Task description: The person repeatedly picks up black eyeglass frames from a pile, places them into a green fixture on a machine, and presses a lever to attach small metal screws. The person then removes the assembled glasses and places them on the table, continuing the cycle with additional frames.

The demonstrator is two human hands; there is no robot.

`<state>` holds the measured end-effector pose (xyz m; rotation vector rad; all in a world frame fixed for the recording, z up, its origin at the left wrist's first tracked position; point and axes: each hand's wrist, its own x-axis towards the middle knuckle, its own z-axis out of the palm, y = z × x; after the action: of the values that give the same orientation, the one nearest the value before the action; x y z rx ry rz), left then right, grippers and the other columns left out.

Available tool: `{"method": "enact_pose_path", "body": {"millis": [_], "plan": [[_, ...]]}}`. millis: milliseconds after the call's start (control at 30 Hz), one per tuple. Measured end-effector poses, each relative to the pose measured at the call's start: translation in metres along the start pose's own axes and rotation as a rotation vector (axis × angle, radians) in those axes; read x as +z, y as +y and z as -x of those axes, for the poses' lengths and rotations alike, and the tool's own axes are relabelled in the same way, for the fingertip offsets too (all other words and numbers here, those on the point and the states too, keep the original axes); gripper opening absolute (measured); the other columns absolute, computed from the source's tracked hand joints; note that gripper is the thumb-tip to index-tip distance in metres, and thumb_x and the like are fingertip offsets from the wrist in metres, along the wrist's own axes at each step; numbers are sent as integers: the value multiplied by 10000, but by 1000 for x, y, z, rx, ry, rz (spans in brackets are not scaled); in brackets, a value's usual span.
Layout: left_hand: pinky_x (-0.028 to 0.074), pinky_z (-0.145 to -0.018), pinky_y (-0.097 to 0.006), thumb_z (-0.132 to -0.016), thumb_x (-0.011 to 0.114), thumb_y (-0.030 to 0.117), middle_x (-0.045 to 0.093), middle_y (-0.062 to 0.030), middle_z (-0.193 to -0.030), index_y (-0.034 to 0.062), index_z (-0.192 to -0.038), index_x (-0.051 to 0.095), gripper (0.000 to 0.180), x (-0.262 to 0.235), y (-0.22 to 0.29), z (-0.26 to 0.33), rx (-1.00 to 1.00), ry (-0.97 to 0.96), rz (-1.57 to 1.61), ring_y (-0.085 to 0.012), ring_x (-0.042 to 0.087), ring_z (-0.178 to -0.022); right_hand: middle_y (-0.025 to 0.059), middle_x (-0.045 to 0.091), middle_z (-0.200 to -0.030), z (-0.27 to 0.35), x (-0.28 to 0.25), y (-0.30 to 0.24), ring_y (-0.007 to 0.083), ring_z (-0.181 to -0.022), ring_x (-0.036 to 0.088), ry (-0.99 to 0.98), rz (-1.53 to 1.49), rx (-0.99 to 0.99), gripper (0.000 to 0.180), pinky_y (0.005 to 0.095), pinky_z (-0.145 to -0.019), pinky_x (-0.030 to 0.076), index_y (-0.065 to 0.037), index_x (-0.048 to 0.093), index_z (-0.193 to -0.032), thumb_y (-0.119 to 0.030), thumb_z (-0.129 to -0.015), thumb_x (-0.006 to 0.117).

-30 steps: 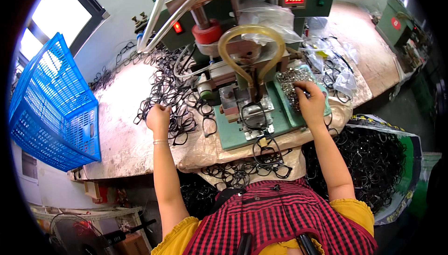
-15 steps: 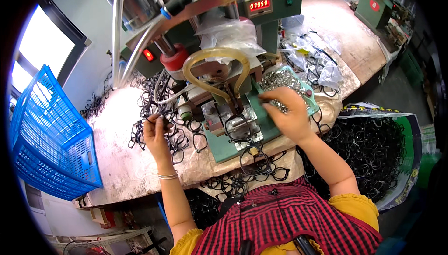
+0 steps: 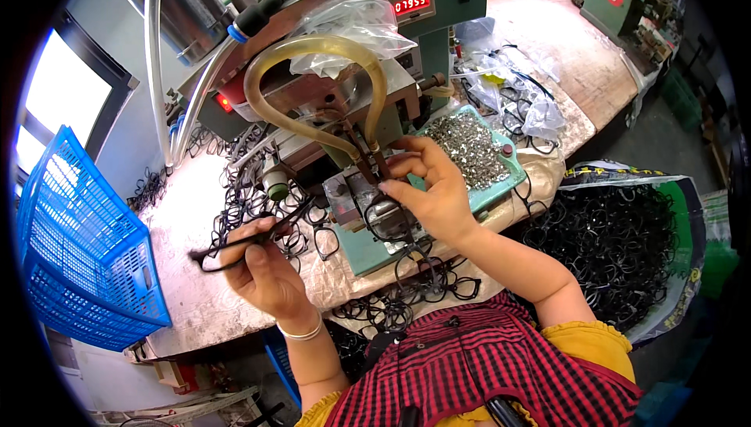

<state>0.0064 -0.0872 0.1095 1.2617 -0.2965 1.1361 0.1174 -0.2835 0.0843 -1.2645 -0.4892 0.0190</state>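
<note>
My left hand (image 3: 270,278) grips a black eyeglass frame (image 3: 205,256) between thumb and fingers, raised in front of the heap of frames on the table. My right hand (image 3: 438,196) is at the work head of a green machine (image 3: 438,8), its thumb and fingers drawn together beside the two brown electrode-like tips (image 3: 371,166). Whatever it pinches is too small or hidden to make out. Below those fingers, another black eyeglass frame (image 3: 374,227) sits at the metal fixture (image 3: 342,202). A teal tray (image 3: 512,170) beside the right hand holds small metal parts (image 3: 469,152).
Loose black frames (image 3: 235,208) lie left of the machine, and more (image 3: 383,313) along the table's front edge. A blue plastic crate (image 3: 86,255) stands far left. On the right, a large sack (image 3: 610,247) is full of black frames. Plastic bags (image 3: 540,118) lie behind the tray.
My left hand has lifted an eyeglass frame from the heap and brought it nearer me. The right hand has moved left from beside the tray to the machine's tips. The view has shifted slightly.
</note>
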Motion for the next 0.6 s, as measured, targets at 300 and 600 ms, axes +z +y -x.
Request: {"method": "enact_pose_path", "body": {"millis": [300, 600], "plan": [[573, -796, -381, -933, 590, 21, 725, -173, -883, -11, -909, 693, 111, 36, 8, 14, 122, -413, -404, -255, 711, -822, 160, 682, -1145, 10, -18, -33, 267, -1118, 642, -160, 318, -20, 435, 372, -982, 477, -20, 587, -1275, -60, -848, 663], [518, -916, -486, -717, 809, 65, 748, -68, -1017, 92, -946, 762, 236, 48, -8, 24, 259, -840, -571, -282, 671, -881, 234, 640, -1194, 4, -127, 62, 415, -1194, 566, 154, 1158, -252, 193, 481, -998, 463, -70, 751, -874, -85, -684, 783]]}}
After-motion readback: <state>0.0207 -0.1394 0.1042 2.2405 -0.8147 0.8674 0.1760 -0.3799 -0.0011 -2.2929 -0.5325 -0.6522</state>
